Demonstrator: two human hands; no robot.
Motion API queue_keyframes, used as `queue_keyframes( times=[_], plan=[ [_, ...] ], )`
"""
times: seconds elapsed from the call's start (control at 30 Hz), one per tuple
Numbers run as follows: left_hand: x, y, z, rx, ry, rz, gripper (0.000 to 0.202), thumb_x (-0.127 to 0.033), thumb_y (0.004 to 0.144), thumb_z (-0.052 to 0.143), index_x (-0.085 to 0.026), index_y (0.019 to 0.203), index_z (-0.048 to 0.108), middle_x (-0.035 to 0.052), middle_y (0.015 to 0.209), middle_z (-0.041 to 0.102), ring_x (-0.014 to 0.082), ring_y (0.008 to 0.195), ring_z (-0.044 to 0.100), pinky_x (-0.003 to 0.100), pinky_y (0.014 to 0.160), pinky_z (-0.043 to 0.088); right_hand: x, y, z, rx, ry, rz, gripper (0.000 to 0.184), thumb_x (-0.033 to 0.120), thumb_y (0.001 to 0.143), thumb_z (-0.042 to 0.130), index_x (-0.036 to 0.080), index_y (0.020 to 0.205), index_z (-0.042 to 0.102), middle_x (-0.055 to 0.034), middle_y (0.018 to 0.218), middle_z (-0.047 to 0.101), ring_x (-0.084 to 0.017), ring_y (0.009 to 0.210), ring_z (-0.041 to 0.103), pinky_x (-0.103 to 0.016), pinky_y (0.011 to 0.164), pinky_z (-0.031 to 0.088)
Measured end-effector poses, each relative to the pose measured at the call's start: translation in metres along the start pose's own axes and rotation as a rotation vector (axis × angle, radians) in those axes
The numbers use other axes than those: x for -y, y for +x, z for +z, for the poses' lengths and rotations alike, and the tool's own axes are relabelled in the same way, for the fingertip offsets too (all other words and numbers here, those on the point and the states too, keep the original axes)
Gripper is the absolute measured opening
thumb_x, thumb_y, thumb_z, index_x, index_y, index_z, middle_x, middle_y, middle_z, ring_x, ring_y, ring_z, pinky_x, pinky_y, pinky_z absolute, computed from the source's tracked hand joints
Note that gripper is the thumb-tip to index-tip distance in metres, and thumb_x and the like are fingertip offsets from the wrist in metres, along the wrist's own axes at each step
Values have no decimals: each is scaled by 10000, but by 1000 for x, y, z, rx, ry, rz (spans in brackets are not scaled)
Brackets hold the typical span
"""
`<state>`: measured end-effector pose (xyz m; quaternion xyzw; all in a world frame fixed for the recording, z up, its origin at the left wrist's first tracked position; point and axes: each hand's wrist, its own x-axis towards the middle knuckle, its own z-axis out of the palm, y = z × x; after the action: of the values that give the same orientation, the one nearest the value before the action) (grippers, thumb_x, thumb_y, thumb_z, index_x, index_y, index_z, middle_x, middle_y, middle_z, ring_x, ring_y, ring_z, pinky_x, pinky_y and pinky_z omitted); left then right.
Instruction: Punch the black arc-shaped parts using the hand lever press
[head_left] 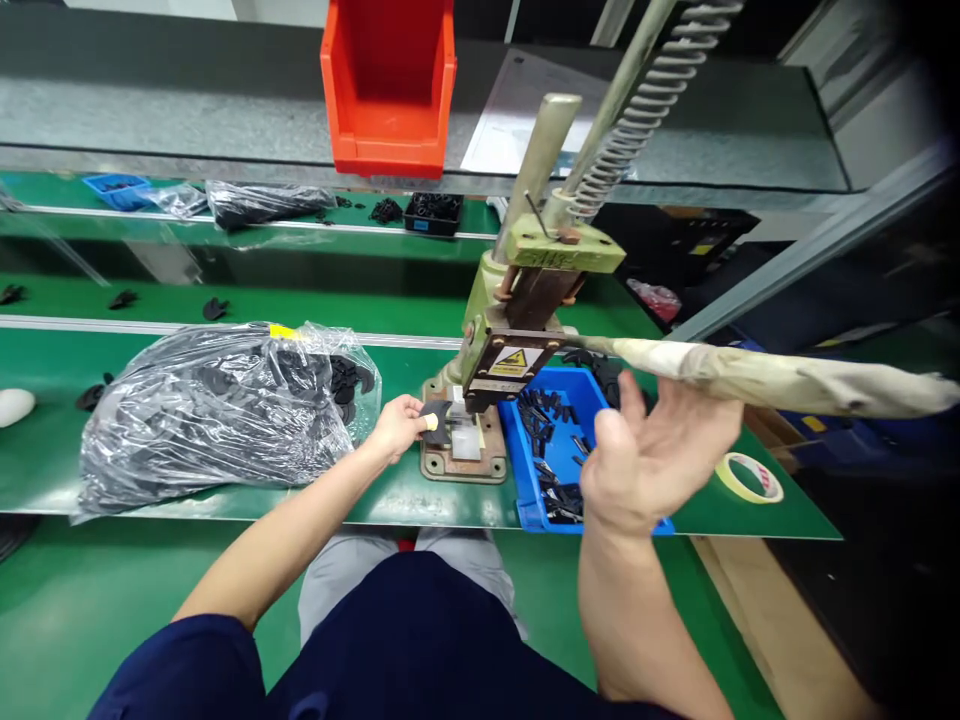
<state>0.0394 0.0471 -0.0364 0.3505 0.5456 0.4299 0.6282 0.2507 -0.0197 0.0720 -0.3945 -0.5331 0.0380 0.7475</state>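
My left hand pinches a flat black plastic part at the left side of the base plate of a green hand press. A small yellow patch shows at my fingertips. The part reaches toward the pale fixture block under the press head, which hangs above it. My right hand is raised just under the press's wrapped lever, its thumb and a finger apart. Its upper edge meets the lever in view; whether it bears on it is unclear.
A blue bin of small black parts stands right of the press, with a tape roll farther right. A clear bag of black parts lies left. An orange bin sits on the shelf above; several loose parts lie behind.
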Motion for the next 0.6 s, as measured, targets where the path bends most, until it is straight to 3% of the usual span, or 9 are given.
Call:
queue_keyframes(
  times=[0.07, 0.13, 0.2, 0.27, 0.43, 0.6],
  plan=[
    [-3, -11, -10, 27, -32, 16, 462, -186, 493, 915, -154, 731, 521, -56, 542, 589, 75, 462, 537, 180, 450, 442, -8, -36, -4, 31, -106, 109, 515, 297, 840, 623, 286, 1336, 485, -93, 1347, 525, -259, 1269, 534, -499, 1026, 509],
    [-9, -24, -18, 63, -75, -7, 486, -213, 462, 927, -151, 740, 533, -49, 549, 598, 81, 462, 546, 187, 451, 448, -17, -69, -5, 298, -171, 279, 289, 295, 863, 610, 262, 1149, 637, -73, 1151, 647, -216, 1089, 632, -437, 979, 538],
    [-15, -37, -21, 115, -135, -53, 484, -229, 468, 924, -150, 754, 540, -41, 563, 607, 92, 470, 562, 208, 469, 479, -26, -95, 1, 480, -161, 396, 251, 309, 866, 616, 242, 1100, 680, -71, 1048, 702, -190, 922, 685, -373, 854, 587],
    [-20, -48, -22, 173, -199, -108, 461, -230, 499, 911, -152, 760, 540, -31, 588, 620, 101, 484, 580, 230, 491, 511, -32, -111, 9, 570, -120, 471, 313, 339, 871, 614, 235, 1161, 665, -81, 1060, 722, -179, 865, 703, -330, 764, 604],
    [-15, -60, -19, 246, -357, -275, 319, -112, 587, 849, -127, 735, 566, 15, 658, 656, 127, 569, 647, 247, 574, 572, -36, -121, 23, 636, -44, 582, 265, 399, 895, 569, 245, 1075, 687, -65, 1061, 725, -176, 929, 693, -330, 836, 591],
    [2, -60, -11, 247, -533, -442, 116, 10, 730, 696, -69, 793, 638, 87, 756, 704, 145, 680, 699, 214, 672, 598, -36, -125, 23, 624, 15, 721, 269, 435, 900, 545, 231, 1030, 663, -48, 959, 724, -158, 760, 686, -324, 740, 593]
  ],
)
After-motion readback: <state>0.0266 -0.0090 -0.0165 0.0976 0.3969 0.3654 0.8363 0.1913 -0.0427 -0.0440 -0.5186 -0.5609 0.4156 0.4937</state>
